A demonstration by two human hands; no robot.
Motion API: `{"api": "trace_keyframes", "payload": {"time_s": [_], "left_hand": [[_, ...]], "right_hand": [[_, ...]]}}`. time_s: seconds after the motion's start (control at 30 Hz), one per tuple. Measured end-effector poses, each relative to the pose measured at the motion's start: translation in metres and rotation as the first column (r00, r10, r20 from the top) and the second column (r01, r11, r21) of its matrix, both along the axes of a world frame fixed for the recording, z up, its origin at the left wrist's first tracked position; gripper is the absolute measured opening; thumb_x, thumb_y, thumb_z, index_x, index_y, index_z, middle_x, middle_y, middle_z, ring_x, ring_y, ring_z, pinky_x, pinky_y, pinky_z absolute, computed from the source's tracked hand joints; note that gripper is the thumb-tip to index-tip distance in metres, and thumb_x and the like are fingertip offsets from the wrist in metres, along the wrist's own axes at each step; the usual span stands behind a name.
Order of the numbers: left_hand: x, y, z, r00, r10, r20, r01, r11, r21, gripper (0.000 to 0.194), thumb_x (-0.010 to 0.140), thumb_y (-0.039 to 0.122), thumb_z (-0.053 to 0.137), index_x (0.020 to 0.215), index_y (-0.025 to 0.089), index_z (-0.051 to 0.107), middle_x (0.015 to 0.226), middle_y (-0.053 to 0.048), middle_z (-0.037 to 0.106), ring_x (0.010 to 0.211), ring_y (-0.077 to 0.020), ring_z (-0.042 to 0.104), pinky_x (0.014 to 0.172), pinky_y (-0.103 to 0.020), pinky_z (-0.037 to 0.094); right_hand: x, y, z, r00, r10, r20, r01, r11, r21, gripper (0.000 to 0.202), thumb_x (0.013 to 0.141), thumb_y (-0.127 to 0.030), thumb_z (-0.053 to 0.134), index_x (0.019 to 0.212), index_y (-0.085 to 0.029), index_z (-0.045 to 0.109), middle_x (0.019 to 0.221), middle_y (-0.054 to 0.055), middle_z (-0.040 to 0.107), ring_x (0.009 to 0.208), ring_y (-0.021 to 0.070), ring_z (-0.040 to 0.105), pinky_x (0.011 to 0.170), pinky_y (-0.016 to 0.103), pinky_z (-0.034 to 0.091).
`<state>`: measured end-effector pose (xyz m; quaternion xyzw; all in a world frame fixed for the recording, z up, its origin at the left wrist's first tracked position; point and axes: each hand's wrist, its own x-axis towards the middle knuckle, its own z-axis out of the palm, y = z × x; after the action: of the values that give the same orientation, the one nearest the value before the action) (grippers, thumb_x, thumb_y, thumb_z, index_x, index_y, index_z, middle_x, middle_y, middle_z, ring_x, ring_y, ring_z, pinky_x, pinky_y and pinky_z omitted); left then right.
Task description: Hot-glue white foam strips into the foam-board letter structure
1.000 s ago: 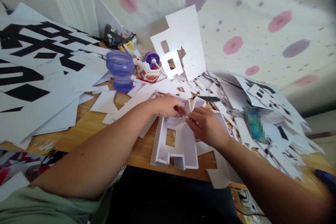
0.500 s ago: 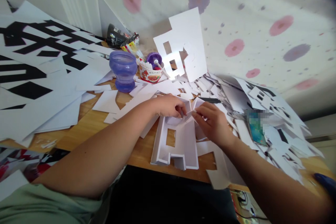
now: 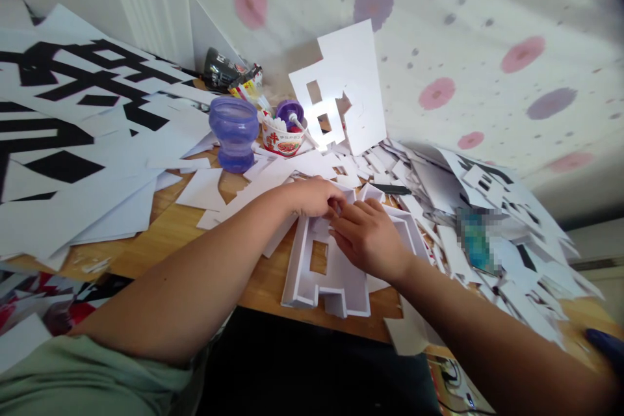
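Note:
A white foam-board model [image 3: 344, 273] with low walls and a rectangular cut-out lies on the wooden table in front of me. My left hand [image 3: 319, 198] is over its far end, fingers curled and pinched together. Close against it is my right hand [image 3: 368, 234], its fingers bent and closed over the model's inner walls. The fingertips of both hands meet, and whatever is between them is hidden. Further walled compartments of the model [image 3: 409, 231] show to the right, partly behind my right hand.
A purple translucent jar [image 3: 234, 133] and a paper food tub [image 3: 283, 136] holding small items stand behind my left arm. A cut white board [image 3: 358, 88] leans on the wall. Paper scraps [image 3: 429, 175], a dark pen-like tool [image 3: 391, 189] and a partly blurred phone [image 3: 478, 247] lie right.
My right hand has moved left and inward over the model, up to my left hand. The right compartments now show more. My left hand stays nearly in place; the view has shifted slightly.

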<state>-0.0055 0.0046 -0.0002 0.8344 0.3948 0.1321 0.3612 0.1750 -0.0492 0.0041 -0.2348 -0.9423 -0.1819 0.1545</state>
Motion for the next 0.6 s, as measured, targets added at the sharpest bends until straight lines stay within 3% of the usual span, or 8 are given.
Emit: {"api": "trace_keyframes", "payload": {"time_s": [0.17,0.3,0.4,0.6], "left_hand": [[0.0,0.002,-0.003,0.999,0.006,0.034,-0.005,1.0,-0.023,0.022,0.069,0.008,0.064,0.086,0.02,0.074,0.077,0.001,0.07,0.071,-0.0145,0.058,0.063,-0.023,0.039],[0.0,0.004,-0.009,0.994,0.017,0.105,-0.01,0.998,-0.069,0.025,0.073,0.01,0.061,0.089,0.023,0.075,0.083,0.002,0.072,0.078,-0.015,0.062,0.068,-0.022,0.042],[0.0,0.003,-0.011,0.987,0.017,0.157,0.002,0.993,-0.116,0.026,0.081,0.014,0.053,0.091,0.024,0.076,0.084,0.001,0.073,0.077,-0.0139,0.063,0.068,-0.021,0.044],[-0.004,0.002,-0.01,0.983,-0.026,0.183,0.046,0.993,-0.107,0.026,0.086,0.022,0.052,0.096,0.023,0.076,0.086,-0.002,0.073,0.081,-0.0157,0.065,0.073,-0.022,0.046]], "right_hand": [[0.001,0.0,0.002,0.999,0.008,-0.033,-0.006,0.997,0.074,0.021,0.09,-0.016,0.054,0.075,-0.016,0.069,0.073,0.007,0.065,0.065,0.0194,0.05,0.063,0.036,0.032],[0.013,-0.005,0.019,0.986,0.035,-0.166,-0.029,0.999,0.041,0.015,0.088,-0.014,0.057,0.081,-0.013,0.07,0.07,0.007,0.062,0.066,0.0194,0.052,0.064,0.037,0.038],[0.032,-0.012,0.036,0.944,0.048,-0.327,-0.052,0.999,-0.002,0.01,0.085,-0.012,0.061,0.092,-0.013,0.069,0.076,0.007,0.061,0.069,0.0193,0.054,0.065,0.038,0.043],[0.084,-0.035,0.055,0.804,-0.073,-0.59,0.031,0.996,-0.081,0.033,0.08,-0.009,0.064,0.108,-0.026,0.07,0.087,0.005,0.062,0.072,0.0202,0.059,0.061,0.036,0.046]]}}
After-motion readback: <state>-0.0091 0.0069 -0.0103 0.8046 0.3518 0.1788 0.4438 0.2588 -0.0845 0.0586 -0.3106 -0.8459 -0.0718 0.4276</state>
